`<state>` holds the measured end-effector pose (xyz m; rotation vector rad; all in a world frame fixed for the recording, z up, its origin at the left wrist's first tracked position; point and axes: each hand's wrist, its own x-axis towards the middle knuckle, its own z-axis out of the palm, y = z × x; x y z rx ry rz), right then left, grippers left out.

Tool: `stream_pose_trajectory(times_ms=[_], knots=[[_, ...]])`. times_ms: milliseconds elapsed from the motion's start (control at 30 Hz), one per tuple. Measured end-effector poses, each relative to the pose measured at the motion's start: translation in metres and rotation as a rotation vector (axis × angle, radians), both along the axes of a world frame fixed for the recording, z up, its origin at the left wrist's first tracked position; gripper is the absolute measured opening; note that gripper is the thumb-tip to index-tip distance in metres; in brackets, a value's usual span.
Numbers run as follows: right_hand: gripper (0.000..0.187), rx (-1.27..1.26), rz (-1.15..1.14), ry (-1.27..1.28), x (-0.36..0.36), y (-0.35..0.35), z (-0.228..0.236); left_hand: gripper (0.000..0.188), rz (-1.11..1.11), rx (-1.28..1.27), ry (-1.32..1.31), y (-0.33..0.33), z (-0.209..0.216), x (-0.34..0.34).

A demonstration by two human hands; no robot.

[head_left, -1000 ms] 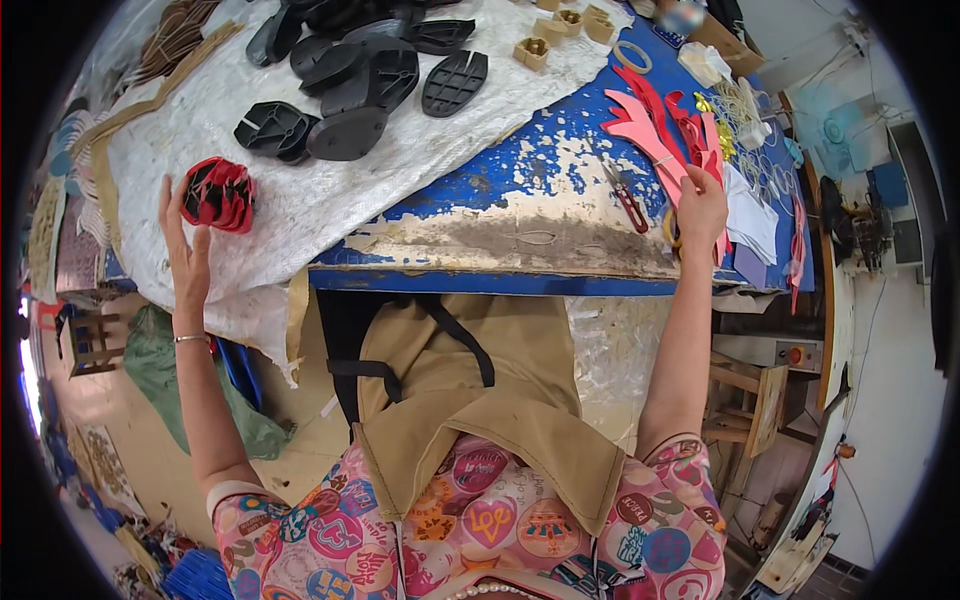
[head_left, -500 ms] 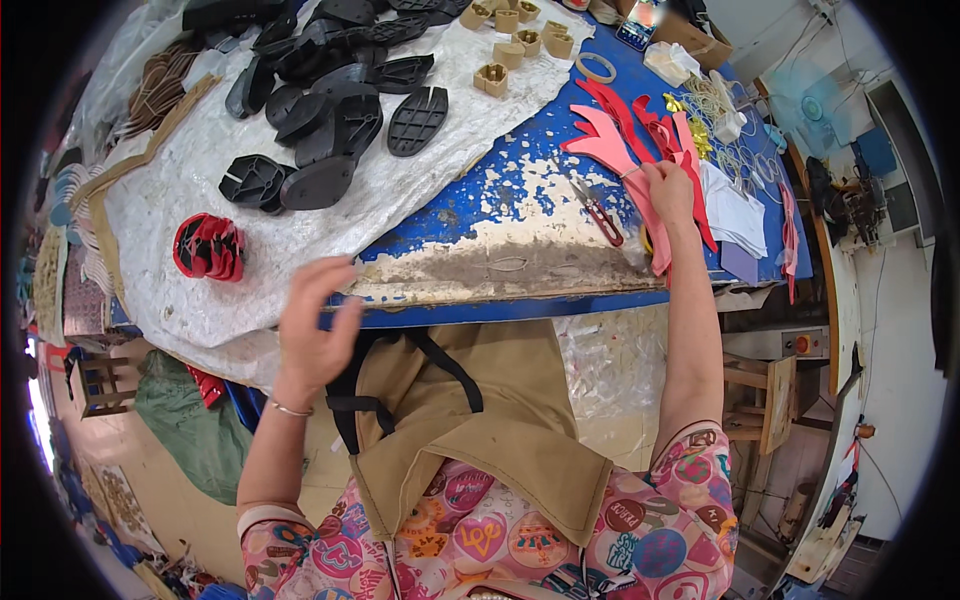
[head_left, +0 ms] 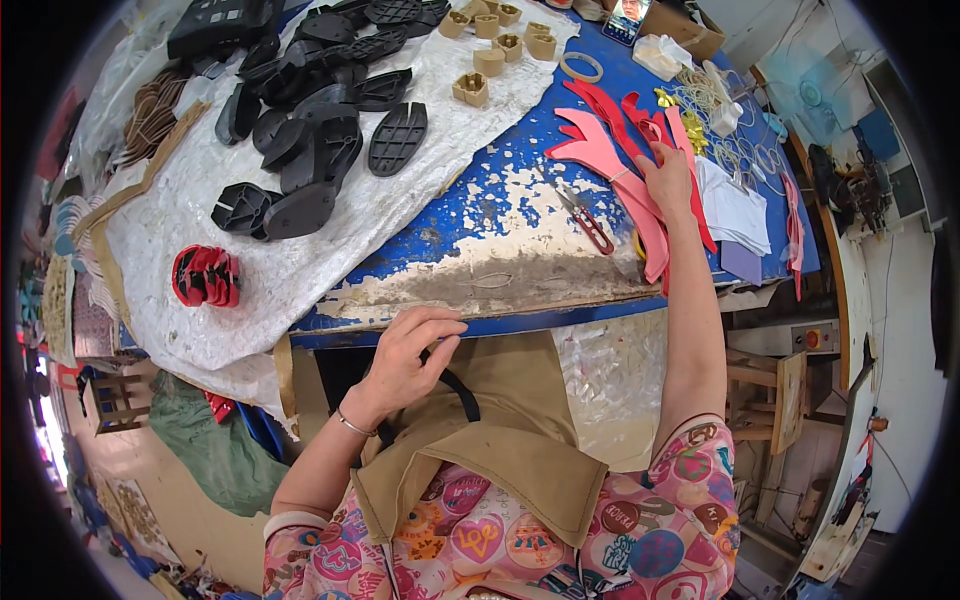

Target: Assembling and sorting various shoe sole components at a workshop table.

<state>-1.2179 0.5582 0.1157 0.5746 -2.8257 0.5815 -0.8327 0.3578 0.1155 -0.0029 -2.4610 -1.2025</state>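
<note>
My right hand [head_left: 668,185] reaches to the right side of the table. Its fingers are closed on a red strip piece [head_left: 698,190], beside a pink bundle of cut strips [head_left: 625,190] with a thin tie around it. My left hand [head_left: 408,358] hovers at the table's front edge, above my brown apron [head_left: 510,385]. Its fingers are loosely curved, the thumb stands apart from them, and nothing shows in it. Left of the pink bundle lie small thread snips [head_left: 588,222] with red handles. The tips of my right fingers are partly hidden among the red pieces.
Black shoe soles [head_left: 398,140] and tan heel blocks [head_left: 470,90] lie on a white sheet [head_left: 350,250]. A stack of red and black pieces [head_left: 206,277] sits at the left. Beyond my right hand are white cloths [head_left: 730,210], tangled cords [head_left: 705,95] and a tape roll [head_left: 581,67].
My left hand has moved right and nearer my body, from the white sheet to the table's front edge. My right hand stays at the red pieces, its fingers slightly shifted. The view has shifted a little.
</note>
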Motion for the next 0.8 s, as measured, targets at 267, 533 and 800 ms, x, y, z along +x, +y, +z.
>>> stream_pose_trajectory(times_ms=[267, 533, 800], knots=[[0.046, -0.024, 0.192, 0.089, 0.038, 0.003, -0.023, 0.013, -0.16, -0.029, -0.045, 0.007, 0.015, -0.046], [0.041, -0.079, 0.275, 0.247, 0.064, 0.003, -0.022, 0.018, -0.224, -0.197, 0.051, 0.025, 0.029, -0.138], [0.022, -0.339, -0.278, 0.133, -0.038, 0.066, -0.003, 0.038, -0.312, -0.363, 0.142, 0.061, 0.011, -0.213]])
